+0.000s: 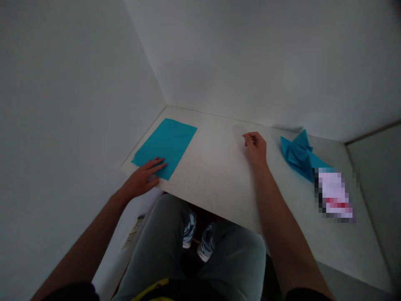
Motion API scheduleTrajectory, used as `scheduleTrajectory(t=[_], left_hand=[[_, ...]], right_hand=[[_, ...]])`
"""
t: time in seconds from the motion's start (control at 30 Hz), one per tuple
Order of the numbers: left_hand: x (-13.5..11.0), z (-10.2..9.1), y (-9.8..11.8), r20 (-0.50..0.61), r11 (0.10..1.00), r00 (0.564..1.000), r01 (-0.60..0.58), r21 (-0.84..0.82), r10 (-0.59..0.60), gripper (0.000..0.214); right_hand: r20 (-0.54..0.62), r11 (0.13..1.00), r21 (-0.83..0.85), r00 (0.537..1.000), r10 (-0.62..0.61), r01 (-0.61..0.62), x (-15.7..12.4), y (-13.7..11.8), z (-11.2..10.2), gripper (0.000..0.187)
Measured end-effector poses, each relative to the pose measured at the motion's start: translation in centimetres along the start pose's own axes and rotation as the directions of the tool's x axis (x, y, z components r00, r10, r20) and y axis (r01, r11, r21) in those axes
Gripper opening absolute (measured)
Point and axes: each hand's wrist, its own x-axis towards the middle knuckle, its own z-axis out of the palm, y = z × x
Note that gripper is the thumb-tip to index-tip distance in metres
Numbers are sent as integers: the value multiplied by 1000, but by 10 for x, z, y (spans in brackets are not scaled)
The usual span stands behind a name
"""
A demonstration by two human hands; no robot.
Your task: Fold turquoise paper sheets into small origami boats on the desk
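Observation:
A flat blue sheet of paper [171,140] lies at the left end of the white table. My left hand [148,177] rests on its near left part, fingers stretched out and spread. To the right, my right hand [256,146] is over the bare tabletop near the wall, its fingers curled in and pressed together. Whether anything small is inside those fingers I cannot make out. Farther right, apart from this hand, sits a folded, crumpled blue paper piece [297,154] with pointed corners.
A blurred-out pinkish-white item [333,192] lies against the folded blue piece. Walls [219,62] border the white table [213,175] at the back and left, and a panel [379,175] stands at its right end. My legs [232,251] are at the front edge.

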Motion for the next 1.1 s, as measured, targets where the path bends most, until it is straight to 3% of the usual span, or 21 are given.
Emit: scheduleTrajectory(t=[0.2, 0.33, 0.47, 0.63, 0.73, 0.8, 0.87, 0.9, 0.97, 1.1], left_hand=[[-3, 9, 15, -85, 997, 995, 56, 55, -51, 60], [7, 16, 30, -272, 946, 922, 310, 89, -277, 66], [14, 23, 32, -232, 862, 862, 488, 136, -451, 84], [7, 24, 21, -192, 860, 877, 473, 189, -441, 94], [22, 16, 26, -195, 881, 892, 440, 174, -407, 107], [45, 9, 52, -199, 933, 919, 356, 56, -339, 98], [76, 4, 100, -151, 987, 981, 106, -119, -124, 84], [92, 4, 131, -151, 981, 988, -39, -189, 10, 77], [128, 9, 199, -175, 925, 950, -296, -239, 259, 66], [210, 36, 315, -120, 760, 791, -610, -224, 600, 39]], right_hand=[[-7, 1000, -6, 1000, -14, 14, 0, -1, -1, 20], [2, 1000, -11, 1000, -19, 19, 0, -1, -3, 21], [3, 1000, -10, 1000, -29, 29, 2, 2, -2, 23], [25, 1000, -7, 1000, 18, -18, -1, -5, 0, 31], [49, 997, -25, 996, 79, -77, -2, -6, 2, 32], [75, 998, -19, 995, 61, -59, -1, -4, 3, 31], [102, 998, -25, 993, 53, -50, -1, 0, 3, 29], [111, 998, -32, 993, 50, -46, -2, 2, 3, 29], [106, 996, -86, 994, 27, -18, -3, 6, 6, 29], [190, 910, -394, 980, -57, 130, 2, 14, 14, 26]])
